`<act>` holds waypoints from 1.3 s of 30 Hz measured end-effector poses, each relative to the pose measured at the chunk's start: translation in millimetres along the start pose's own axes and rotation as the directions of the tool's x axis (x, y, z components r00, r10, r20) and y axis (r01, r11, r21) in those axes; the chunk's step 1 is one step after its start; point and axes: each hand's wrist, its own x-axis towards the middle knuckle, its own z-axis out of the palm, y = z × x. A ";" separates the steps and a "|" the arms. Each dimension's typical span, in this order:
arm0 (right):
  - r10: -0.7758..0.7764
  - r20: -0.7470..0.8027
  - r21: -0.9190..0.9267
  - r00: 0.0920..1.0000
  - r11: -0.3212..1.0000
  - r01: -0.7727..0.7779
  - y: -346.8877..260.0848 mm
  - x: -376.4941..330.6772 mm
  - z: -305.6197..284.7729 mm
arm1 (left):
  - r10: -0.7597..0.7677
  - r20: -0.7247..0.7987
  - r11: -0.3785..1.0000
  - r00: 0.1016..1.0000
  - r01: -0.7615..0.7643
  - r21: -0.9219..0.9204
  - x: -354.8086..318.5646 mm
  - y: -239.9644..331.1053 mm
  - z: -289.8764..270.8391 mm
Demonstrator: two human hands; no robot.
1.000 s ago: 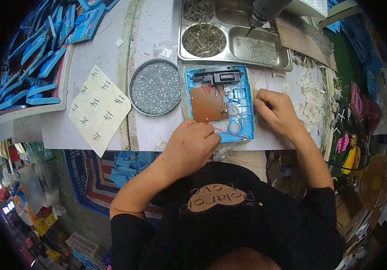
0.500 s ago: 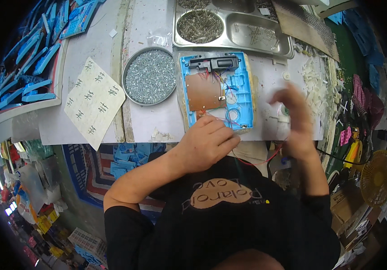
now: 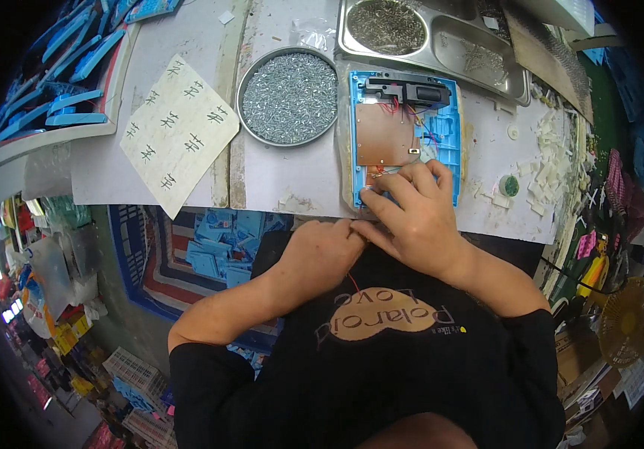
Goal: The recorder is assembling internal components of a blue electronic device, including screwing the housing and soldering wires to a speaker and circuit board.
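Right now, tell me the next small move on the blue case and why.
Probably press the wires flat with the right hand: its fingertips already rest on the near end of the blue case, by the brown board, while the left hand sits at the table edge.

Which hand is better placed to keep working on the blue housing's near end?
Probably the right hand: its fingers already rest on the near end of the blue housing. The left hand sits off the table edge, beside the right wrist.
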 end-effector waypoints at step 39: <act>0.671 -0.709 0.703 0.219 0.645 0.299 327.3 205.0 -241.6 | 0.080 -0.164 0.949 0.983 -0.126 -0.288 33.3 -44.8 -29.3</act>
